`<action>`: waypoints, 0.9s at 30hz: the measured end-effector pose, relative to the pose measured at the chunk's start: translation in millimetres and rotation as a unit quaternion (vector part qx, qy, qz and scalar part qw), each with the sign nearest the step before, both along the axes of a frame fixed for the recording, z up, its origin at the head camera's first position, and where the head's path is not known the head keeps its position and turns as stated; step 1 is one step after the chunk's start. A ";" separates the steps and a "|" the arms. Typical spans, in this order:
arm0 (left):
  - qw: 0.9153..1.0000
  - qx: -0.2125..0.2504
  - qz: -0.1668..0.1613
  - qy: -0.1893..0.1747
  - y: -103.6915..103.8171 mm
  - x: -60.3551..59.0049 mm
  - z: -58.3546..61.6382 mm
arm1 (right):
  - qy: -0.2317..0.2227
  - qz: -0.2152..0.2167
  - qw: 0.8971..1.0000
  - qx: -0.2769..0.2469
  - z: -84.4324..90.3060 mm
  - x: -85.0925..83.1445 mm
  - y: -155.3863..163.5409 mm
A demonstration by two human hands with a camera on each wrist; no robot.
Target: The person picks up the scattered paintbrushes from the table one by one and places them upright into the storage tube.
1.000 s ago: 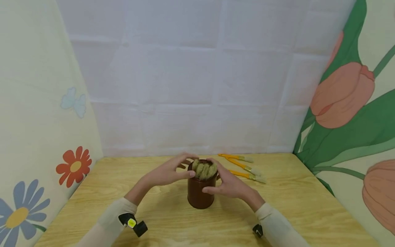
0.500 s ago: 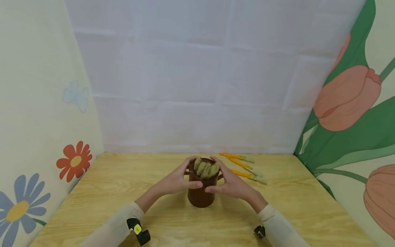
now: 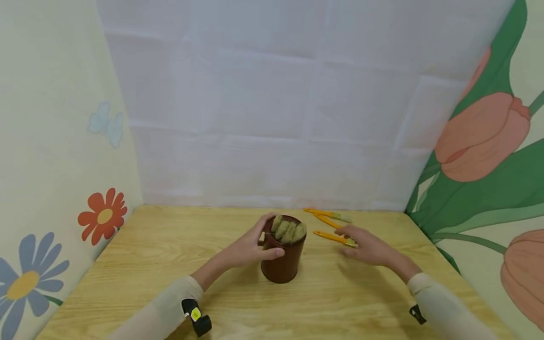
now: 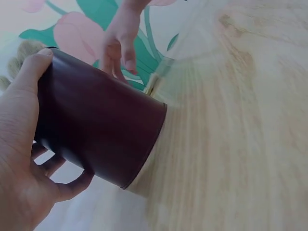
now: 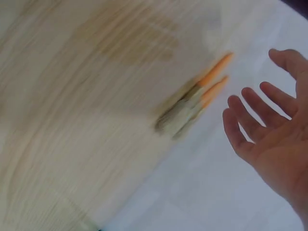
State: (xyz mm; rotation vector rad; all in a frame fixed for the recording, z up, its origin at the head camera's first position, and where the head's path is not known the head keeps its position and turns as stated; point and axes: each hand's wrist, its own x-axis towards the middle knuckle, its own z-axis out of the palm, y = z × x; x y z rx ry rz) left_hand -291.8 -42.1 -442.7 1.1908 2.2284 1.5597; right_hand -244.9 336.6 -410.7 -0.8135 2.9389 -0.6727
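My left hand [image 3: 252, 248] grips a dark brown round holder [image 3: 282, 264], thumb across the near side and fingers round the far left. In the left wrist view the holder [image 4: 96, 115] has a smooth, leather-like wall with an edged base. Tan, fuzzy bundles [image 3: 289, 230] fill its mouth; what lies below them is hidden. To its right, my right hand [image 3: 367, 245] hovers over orange-handled paintbrushes [image 3: 329, 236], overlapping the nearest one's bristle end in the head view. The right wrist view shows that hand [image 5: 274, 125] with fingers spread, apart from the brushes [image 5: 192, 103].
A second paintbrush [image 3: 323, 212] lies farther back near the white backdrop [image 3: 255, 118], with another partly covered by the right hand. Flower-printed cloths stand at left [image 3: 63, 141] and right [image 3: 480, 189] of the wooden table [image 3: 178, 231].
Both hands were around the holder; the right hand has let go and moved right over the paintbrushes. The left hand keeps its grip, and the holder has turned or leaned slightly to the right.
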 end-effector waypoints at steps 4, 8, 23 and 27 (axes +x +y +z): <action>1.000 0.004 0.010 0.000 -0.1 3.1 -4.0 | 0.020 -0.019 0.999 0.017 -8.2 -4.5 14.8; 1.000 0.009 0.017 -0.001 1.7 5.8 -7.8 | 0.041 -0.023 0.999 0.022 -21.2 -11.5 26.3; 1.000 0.001 0.023 0.021 3.7 7.0 -1.6 | 0.082 -0.105 0.991 0.034 -48.7 -14.6 40.3; 1.000 0.000 0.025 0.019 1.7 6.6 -0.3 | 0.072 -0.107 0.992 0.008 -46.2 -13.2 38.6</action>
